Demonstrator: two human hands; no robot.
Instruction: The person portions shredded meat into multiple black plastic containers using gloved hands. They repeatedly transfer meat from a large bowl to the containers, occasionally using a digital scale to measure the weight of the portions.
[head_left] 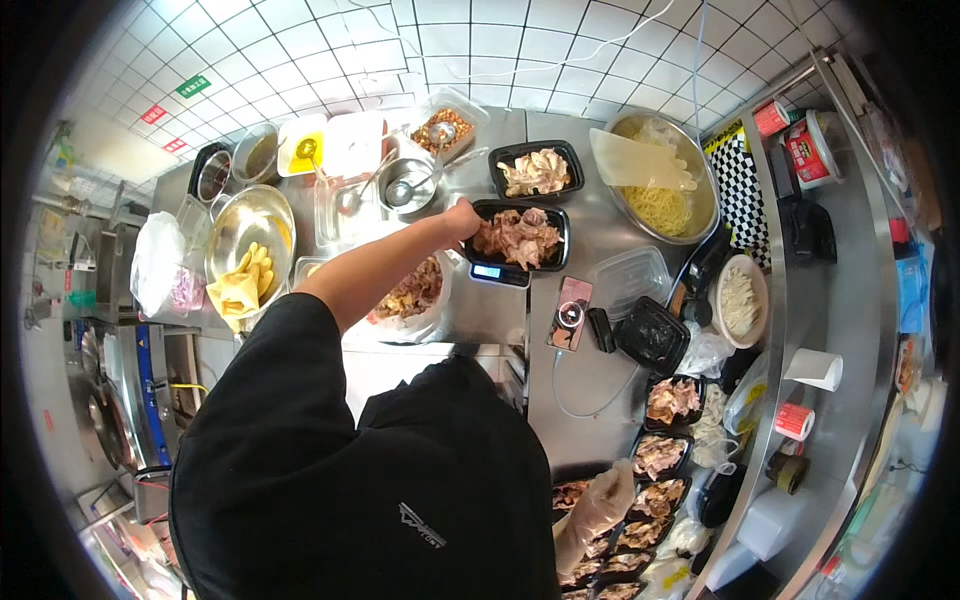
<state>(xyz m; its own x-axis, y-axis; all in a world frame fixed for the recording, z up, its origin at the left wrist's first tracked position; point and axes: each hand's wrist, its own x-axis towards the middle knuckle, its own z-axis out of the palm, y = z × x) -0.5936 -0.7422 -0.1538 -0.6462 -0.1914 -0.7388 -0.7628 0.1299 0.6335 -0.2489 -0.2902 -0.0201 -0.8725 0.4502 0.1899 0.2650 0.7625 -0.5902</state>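
the steel counter (590,250) carries everything, so places are given from the black tray of meat (520,237) sitting on a small scale (497,272), presumably there to be weighed. the left hand (460,218), bare, is closed on the tray's left rim; whether it pinches food i cannot tell. right of the tray a big steel bowl (690,190) holds noodles, one of two large bowls. just behind it stands one second meat tray (537,171). well below-right, a row of at least five filled trays (660,455) waits, where the gloved right hand (605,500) hangs loosely curled, holding nothing.
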